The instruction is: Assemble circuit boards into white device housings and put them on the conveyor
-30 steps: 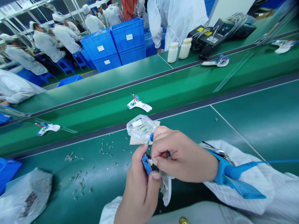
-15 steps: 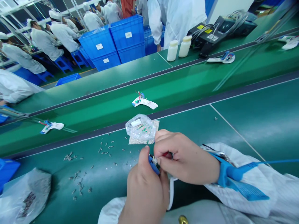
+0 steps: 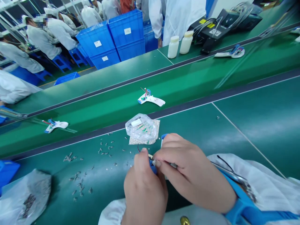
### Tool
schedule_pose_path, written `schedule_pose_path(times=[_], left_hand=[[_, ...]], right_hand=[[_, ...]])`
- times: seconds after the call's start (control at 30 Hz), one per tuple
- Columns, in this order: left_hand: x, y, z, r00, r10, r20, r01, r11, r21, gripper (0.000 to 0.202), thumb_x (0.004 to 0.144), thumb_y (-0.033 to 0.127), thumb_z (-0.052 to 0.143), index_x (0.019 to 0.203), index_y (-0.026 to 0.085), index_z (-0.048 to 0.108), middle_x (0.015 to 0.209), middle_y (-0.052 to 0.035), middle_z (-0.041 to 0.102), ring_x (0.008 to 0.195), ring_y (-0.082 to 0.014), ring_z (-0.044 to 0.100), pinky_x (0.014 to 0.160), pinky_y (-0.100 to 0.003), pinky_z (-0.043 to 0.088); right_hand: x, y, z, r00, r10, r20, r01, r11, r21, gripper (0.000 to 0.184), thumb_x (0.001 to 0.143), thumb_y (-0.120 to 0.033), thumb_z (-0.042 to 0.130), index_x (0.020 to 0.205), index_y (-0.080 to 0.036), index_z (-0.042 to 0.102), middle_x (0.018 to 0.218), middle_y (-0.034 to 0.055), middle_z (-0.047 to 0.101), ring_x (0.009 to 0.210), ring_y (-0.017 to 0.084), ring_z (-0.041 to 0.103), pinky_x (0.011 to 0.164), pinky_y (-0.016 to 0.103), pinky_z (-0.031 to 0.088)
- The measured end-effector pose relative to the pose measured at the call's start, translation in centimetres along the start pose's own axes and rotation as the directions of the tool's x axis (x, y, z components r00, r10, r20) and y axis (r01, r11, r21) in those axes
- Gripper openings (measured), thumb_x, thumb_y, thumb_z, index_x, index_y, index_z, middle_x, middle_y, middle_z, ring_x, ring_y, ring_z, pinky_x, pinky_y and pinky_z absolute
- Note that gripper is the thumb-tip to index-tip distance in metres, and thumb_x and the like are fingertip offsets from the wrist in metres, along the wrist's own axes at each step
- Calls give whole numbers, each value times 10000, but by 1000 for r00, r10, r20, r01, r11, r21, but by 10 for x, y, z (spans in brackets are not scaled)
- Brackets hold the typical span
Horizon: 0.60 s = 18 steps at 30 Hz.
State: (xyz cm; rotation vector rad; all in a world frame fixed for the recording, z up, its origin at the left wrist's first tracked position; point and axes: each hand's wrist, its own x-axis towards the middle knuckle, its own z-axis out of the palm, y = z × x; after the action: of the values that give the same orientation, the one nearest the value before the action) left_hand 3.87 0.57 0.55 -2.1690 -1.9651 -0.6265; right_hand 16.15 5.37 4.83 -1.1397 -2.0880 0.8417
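Gripping a blue part point(image 3: 153, 168) at lower centre in the left hand point(image 3: 145, 187), pinching against it with the right hand point(image 3: 191, 170), exact hold hidden; seemingly mid-work, unfinished. Visible beyond, on the belt point(image 3: 112, 104): white handle point(image 3: 154, 100), red wire point(image 3: 145, 90) exposed.

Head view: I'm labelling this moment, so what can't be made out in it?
Head view: much of the blue part, covered by the left hand and right hand.
Head view: the rightmost white piece, cut off by the right edge.
Head view: details of the scattered metal bits, too small.
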Motion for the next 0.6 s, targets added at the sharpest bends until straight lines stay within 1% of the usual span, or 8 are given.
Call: schedule_pose_path(times=[0.1, 0.2, 0.27, 0.37, 0.43, 0.5, 0.57, 0.6], left_hand=[[2, 0, -3, 996, 81, -42, -76, 992, 97, 510, 819, 128, 452, 1274, 53, 234, 795, -160, 670, 436, -239, 586, 405, -291, 326], [2, 1, -5, 993, 112, -40, -106, 985, 140, 504, 817, 112, 435, 1269, 31, 226, 740, -139, 656, 408, -219, 564, 389, -279, 307], [0, 2, -5, 992, 120, -34, -114, 982, 152, 487, 818, 109, 423, 1260, 27, 234, 716, -134, 648, 409, -221, 564, 388, -279, 307], [-2, 2, -2, 997, 78, -16, -75, 987, 144, 475, 828, 110, 415, 1263, 39, 240, 764, -158, 656, 441, -231, 587, 398, -282, 315], [-2, 0, 1, 998, 8, 58, -11, 999, 53, 483, 834, 138, 428, 1278, 66, 252, 786, -146, 659, 486, -243, 607, 424, -288, 341], [0, -3, 3, 979, -54, 199, 80, 989, -124, 506, 841, 178, 437, 1309, 105, 259, 785, -115, 658, 545, -251, 627, 464, -296, 377], [3, -6, 4, 947, -74, 312, 174, 935, -308, 568, 841, 242, 456, 1352, 135, 232, 859, -121, 654, 642, -257, 643, 522, -314, 420], [5, -7, 3, 937, -90, 337, 220, 903, -370, 612, 837, 283, 470, 1372, 142, 207, 933, -141, 642, 698, -262, 643, 553, -328, 437]], right_hand=[[-5, -5, 3, 1000, 1, -27, -2, 999, -32, 299, 821, -83, 377, 531, -146, 404, 540, 10, 417, 608, 125, 348, 629, 280, 298], [-8, -7, 5, 999, -5, -50, 2, 998, -63, 281, 819, -87, 363, 546, -145, 393, 550, 16, 412, 618, 129, 347, 628, 284, 297], [-8, -7, 6, 999, -5, -51, 1, 997, -76, 263, 807, -88, 370, 550, -145, 388, 561, 19, 420, 627, 133, 355, 625, 288, 293], [-8, -4, 6, 1000, 7, -18, -8, 996, -84, 252, 796, -85, 374, 553, -149, 394, 570, 24, 436, 630, 138, 368, 632, 293, 301], [-6, -1, 5, 999, 20, 28, -18, 997, -80, 251, 795, -80, 388, 557, -149, 432, 577, 27, 461, 636, 141, 391, 644, 291, 316], [-2, 6, 3, 995, 24, 96, -19, 998, -55, 254, 789, -70, 417, 560, -149, 493, 571, 22, 497, 644, 139, 427, 654, 279, 332], [5, 19, -2, 988, 32, 154, -29, 999, -19, 246, 774, -57, 453, 581, -155, 570, 580, 12, 553, 665, 133, 478, 655, 255, 350], [10, 28, -7, 985, 52, 164, -50, 999, -14, 243, 769, -57, 470, 595, -160, 604, 590, 4, 580, 668, 127, 500, 648, 241, 359]])
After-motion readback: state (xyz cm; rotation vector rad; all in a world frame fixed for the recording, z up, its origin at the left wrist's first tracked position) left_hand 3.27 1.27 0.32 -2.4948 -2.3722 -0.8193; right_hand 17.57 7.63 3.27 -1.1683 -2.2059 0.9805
